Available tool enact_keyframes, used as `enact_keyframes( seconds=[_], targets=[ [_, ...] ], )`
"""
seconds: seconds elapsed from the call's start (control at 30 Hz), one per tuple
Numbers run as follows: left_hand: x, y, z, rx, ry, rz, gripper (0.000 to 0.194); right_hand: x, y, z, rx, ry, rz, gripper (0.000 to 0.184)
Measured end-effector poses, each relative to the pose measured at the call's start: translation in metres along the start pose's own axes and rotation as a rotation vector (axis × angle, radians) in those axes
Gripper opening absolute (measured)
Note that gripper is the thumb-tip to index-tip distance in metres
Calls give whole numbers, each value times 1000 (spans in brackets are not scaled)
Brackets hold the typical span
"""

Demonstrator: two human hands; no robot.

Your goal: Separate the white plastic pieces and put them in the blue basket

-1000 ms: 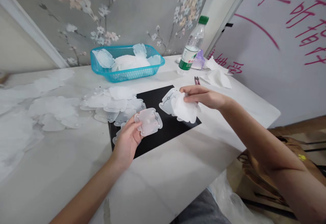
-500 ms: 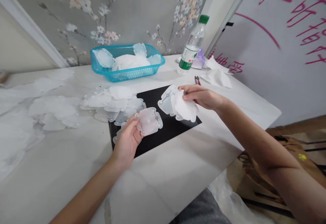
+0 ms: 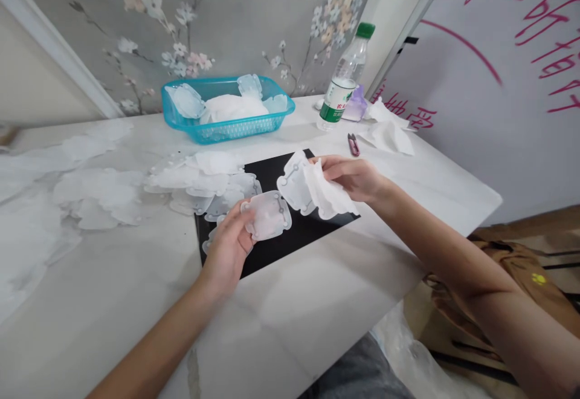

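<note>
My left hand (image 3: pixel 231 239) pinches a thin, translucent plastic piece (image 3: pixel 268 216) with a wavy outline, holding it over the left part of a black sheet (image 3: pixel 290 248). In my right hand (image 3: pixel 351 176) are a folded white tissue (image 3: pixel 327 193) and, to its left, another translucent plastic piece (image 3: pixel 294 182). The tissue covers part of that piece, and the two pieces come close to each other above the sheet. Several similar pieces (image 3: pixel 203 175) lie heaped at the sheet's left edge, some beneath my left hand.
A blue basket (image 3: pixel 226 136) with white pieces stands at the back. Right of it are a water bottle (image 3: pixel 338 94), a purple packet (image 3: pixel 356 106), crumpled tissue (image 3: pixel 388 133) and small pink thread snips (image 3: pixel 353 145). More translucent pieces (image 3: pixel 97 199) spread across the table's left side.
My right hand has shifted slightly left and tilted, bringing its piece and tissue nearer the left-hand piece. The snips show more fully now. My left hand has hardly moved.
</note>
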State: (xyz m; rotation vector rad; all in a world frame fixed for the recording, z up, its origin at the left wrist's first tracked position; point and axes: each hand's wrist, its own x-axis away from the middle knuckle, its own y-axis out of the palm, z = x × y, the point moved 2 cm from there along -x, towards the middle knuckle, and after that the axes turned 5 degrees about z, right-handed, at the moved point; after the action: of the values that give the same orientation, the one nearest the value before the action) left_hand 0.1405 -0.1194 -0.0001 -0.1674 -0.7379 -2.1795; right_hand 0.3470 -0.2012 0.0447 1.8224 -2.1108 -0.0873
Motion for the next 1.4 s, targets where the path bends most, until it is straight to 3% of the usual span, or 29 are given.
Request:
enact_keyframes(
  seconds=[0.13, 0.27, 0.4, 0.57, 0.83, 0.97, 1.07, 1.17, 1.4],
  targets=[
    [10, 1, 17, -194, -22, 84, 29, 1, -9, 5, -92, -67, 172, 10],
    [33, 13, 40, -268, 82, 120, 22, -6, -18, 22, -180, -128, 294, 6],
    [52, 27, 45, -301, 36, 92, 38, -13, -19, 34, -196, -95, 304, 6],
    [54, 31, 38, -307, -48, 179, 45, -13, -17, 38, -190, -98, 288, 2],
    [51, 26, 36, -340, -54, 188, 42, -10, -19, 36, -161, -120, 314, 8],
    [42, 18, 27, -336, -74, 204, 32, 0, -3, 30, -159, -124, 239, 15],
    [30, 9, 15, -333, -67, 200, 27, 8, 20, 34, -23, -41, 121, 17],
    [20, 3, 0, -300, -59, 143, 23, 10, 39, 46, 273, 20, 6, 20],
    [17, -4, -17, -341, 51, 153, 28, 2, 43, 50, 623, -165, -3, 20]
  ],
)
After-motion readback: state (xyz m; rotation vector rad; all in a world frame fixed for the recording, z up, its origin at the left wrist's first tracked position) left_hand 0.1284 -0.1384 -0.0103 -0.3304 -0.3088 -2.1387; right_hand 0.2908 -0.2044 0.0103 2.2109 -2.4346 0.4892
